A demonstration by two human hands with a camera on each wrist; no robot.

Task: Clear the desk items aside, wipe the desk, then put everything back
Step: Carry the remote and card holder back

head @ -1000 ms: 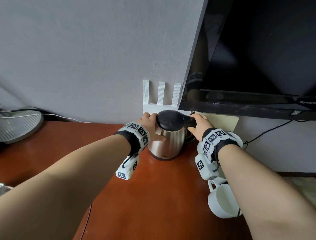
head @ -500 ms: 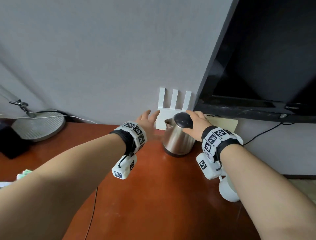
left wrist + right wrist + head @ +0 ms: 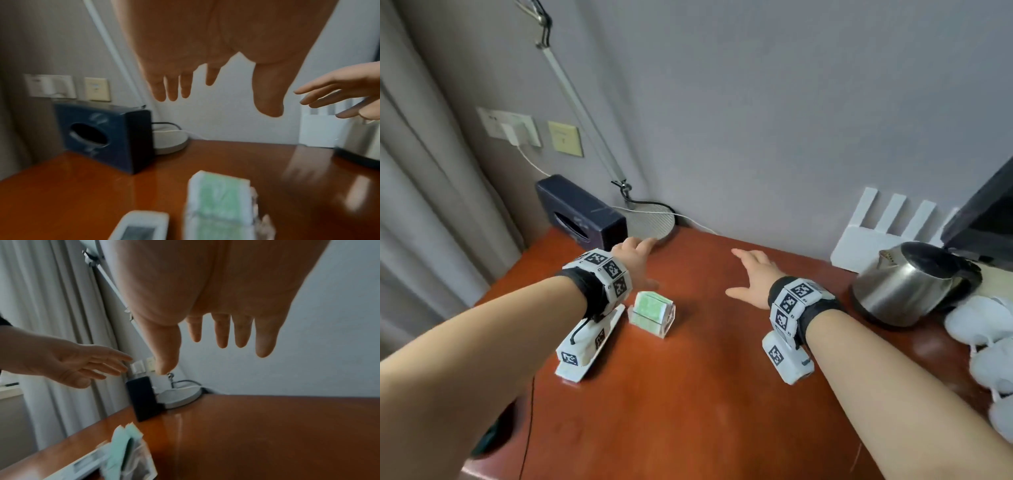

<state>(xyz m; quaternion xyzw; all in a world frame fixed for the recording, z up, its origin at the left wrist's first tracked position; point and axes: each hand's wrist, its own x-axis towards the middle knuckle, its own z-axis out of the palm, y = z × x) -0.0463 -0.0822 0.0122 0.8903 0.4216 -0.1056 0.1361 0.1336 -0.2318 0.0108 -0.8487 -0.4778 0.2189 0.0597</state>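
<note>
Both hands hover open, holding nothing, over the red-brown desk [image 3: 688, 394]. My left hand [image 3: 635, 253] reaches toward the round grey lamp base [image 3: 650, 221] at the back, fingers straight [image 3: 213, 78]. The right hand [image 3: 753, 274] is spread over the middle of the desk, fingers straight [image 3: 195, 337]. A steel kettle [image 3: 914, 284] with a black lid stands apart at the right. A clear holder of green cards [image 3: 652, 310] and a white remote [image 3: 139, 227] lie just below my left wrist. A dark blue tissue box [image 3: 578, 212] stands at the back left.
A white router [image 3: 887, 236] leans on the wall behind the kettle, beside a black TV [image 3: 983, 219]. White cups [image 3: 993, 342] sit at the right edge. Wall sockets [image 3: 510, 128], a cable and the lamp arm [image 3: 582, 106] rise at the back left; curtains hang left.
Both hands have let go of the kettle and swung left across the desk. The view turned left, bringing the tissue box, lamp base and card holder into sight.
</note>
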